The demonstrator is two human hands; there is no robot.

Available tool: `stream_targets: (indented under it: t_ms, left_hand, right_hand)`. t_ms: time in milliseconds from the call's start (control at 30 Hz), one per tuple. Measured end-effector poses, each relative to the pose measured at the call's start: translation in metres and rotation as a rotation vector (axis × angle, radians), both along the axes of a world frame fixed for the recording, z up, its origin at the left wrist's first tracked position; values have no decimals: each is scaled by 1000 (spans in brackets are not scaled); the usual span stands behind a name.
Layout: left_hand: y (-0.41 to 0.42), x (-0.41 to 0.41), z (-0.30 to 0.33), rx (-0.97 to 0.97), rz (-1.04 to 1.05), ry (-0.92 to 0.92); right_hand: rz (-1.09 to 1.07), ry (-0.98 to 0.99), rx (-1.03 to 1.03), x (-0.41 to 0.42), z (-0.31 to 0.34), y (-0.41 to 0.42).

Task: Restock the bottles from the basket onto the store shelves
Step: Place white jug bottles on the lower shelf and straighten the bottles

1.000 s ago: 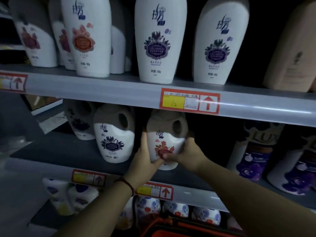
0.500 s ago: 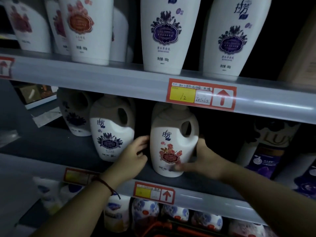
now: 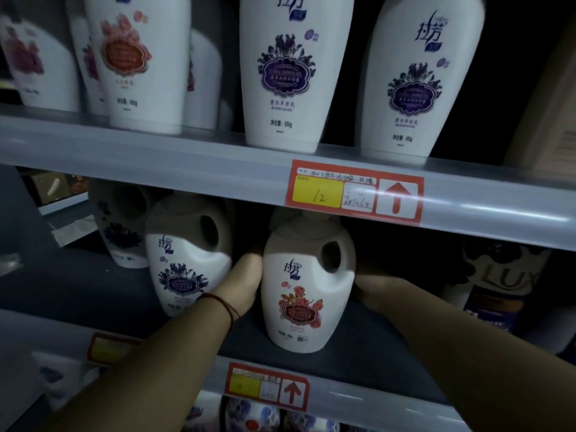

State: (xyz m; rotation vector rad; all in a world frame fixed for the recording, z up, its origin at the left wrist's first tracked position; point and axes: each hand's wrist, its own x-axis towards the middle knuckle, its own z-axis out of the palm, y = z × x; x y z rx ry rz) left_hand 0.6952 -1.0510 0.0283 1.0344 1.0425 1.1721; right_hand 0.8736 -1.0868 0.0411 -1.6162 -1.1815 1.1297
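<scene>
Two bare forearms, no sleeves, thin red string bracelet point(image 3: 225, 307) around left wrist

— We see a dim scene; light falls from above, so the upper shelf point(image 3: 187, 157) shadows the jug tops below.

— We note glare on its rail toward three o'clock, blur toward nine, bowed edges.

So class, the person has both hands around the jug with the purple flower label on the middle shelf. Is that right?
Not quite. The head view shows the left hand and right hand on either side of the jug with the red rose label. The purple-label jug stands beside it, to the left, on the same middle shelf.
</scene>
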Motion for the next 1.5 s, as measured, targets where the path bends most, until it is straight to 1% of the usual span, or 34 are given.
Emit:
stream_targets:
  t_ms: [33, 100, 167, 233, 267, 333, 400, 433, 467, 500, 533, 567, 600, 633, 700, 800, 867, 900, 967, 1000, 1033, 1067, 1100, 1133, 1167, 1233, 1300, 1367, 1433, 1500]
  left_hand:
    - [-2, 0, -1, 6, -19, 1]
    - [-5, -1, -1, 11, 23, 2]
    - [-8, -3, 0, -3, 35, 20]
    - [-9, -3, 2, -9, 54, 65]
    - [-9, -3, 4, -17, 72, 120]
    - [-14, -10, 9, 16, 120, 325]
    - [-29, -23, 11, 193, 175, 531]
    - [-39, -30, 8, 315, 167, 595]
    - [-47, -37, 3, 422, 112, 643]
    - [-53, -42, -6, 499, 22, 697]
    - [-56, -46, -14, 526, -87, 766]
    - [-57, -49, -23, 532, -169, 831]
    - [-57, -49, -28, 525, -200, 898]
    - [-55, -48, -31, 533, -189, 958]
    - [-56, -41, -27, 579, -118, 1096]
    - [-63, -29, -18, 611, -68, 1338]
    - [-71, -30, -9, 660, -17, 1423]
    - [-73, -36, -8, 725, 57, 1425]
    - [-74, -64, -7, 892, 277, 1341]
    - [-72, -83, -9, 941, 381, 1298]
    - [-70, -102, -13, 954, 492, 1239]
    - [-65, -121, -17, 916, 568, 1181]
    - [-60, -138, -21, 825, 584, 1133]
    - [-56, -152, -24, 713, 546, 1090]
    - [-51, -164, -28, 609, 476, 1059]
    - [-39, -179, -41, 497, 295, 1035]
    - [-31, -183, -52, 466, 145, 1045]
    - [-24, -177, -58, 468, 98, 995]
    - [-20, -170, -61, 481, 141, 897]
    - [-21, -163, -64, 502, 180, 839]
  right_hand:
    - [-12, -10, -4, -1, -1, -2]
    - [-94, -54, 13, 3, -7, -1]
    - [-171, -83, 65, 3, -8, -5]
    - [-211, -192, 65, 5, -9, -7]
    - [-202, -251, 21, 4, -7, -11]
    - [-242, -343, 54, 2, 0, -22]
    - [-241, -431, 189, -6, 4, -41]
    - [-255, -446, 290, -11, 2, -51]
    - [-248, -447, 389, -14, -2, -60]
    - [-206, -485, 444, -19, -6, -70]
    - [-146, -502, 470, -21, -11, -76]
    - [-77, -454, 447, -24, -14, -80]
    - [-21, -395, 416, -27, -17, -82]
    - [9, -363, 404, -28, -21, -82]
    - [-30, -384, 417, -29, -24, -82]
    - [-114, -412, 404, -22, -26, -79]
    - [-141, -427, 399, -23, -28, -84]
    - [-191, -494, 432, -26, -29, -89]
    - [-261, -766, 589, -39, -35, -102]
    - [-219, -894, 700, -51, -37, -110]
    - [-116, -970, 786, -65, -40, -116]
    - [12, -1000, 834, -80, -44, -117]
    - [129, -988, 826, -95, -47, -112]
    - [204, -946, 781, -110, -46, -103]
    - [240, -880, 716, -126, -44, -92]
    - [200, -686, 537, -152, -40, -60]
    - [170, -488, 359, -169, -39, -31]
    - [200, -280, 324, -178, -42, -11]
    - [195, -211, 342, -185, -48, -6]
    - [146, -236, 427, -189, -57, -9]
